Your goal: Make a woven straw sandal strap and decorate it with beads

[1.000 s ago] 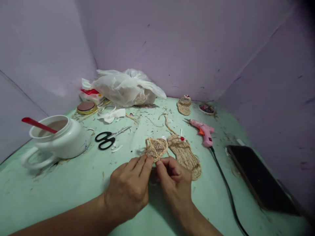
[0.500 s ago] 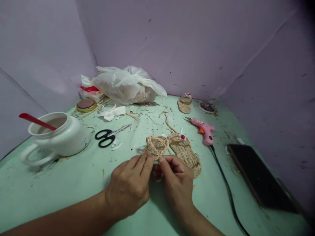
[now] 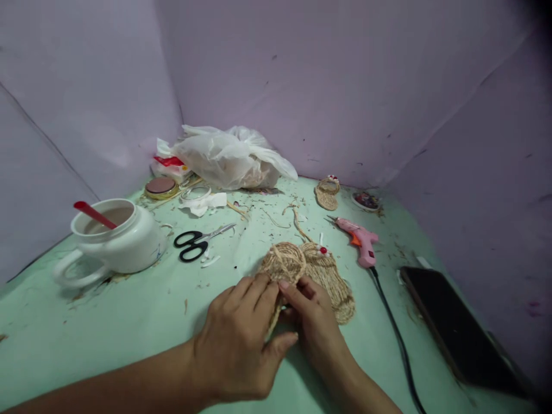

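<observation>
pinching woven twine (image 3: 286,257) with right fingers (image 3: 297,295), open left fingers (image 3: 264,296) over it.

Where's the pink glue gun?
In the head view, the pink glue gun lies right of centre, between the beaded woven piece and the phone.

Small craft work corner, green tabletop (image 3: 150,328) littered with fibre scraps (image 3: 238,211), pink glue gun (image 3: 364,241), black-handled scissors (image 3: 209,236), purplish walls (image 3: 280,98)
</observation>
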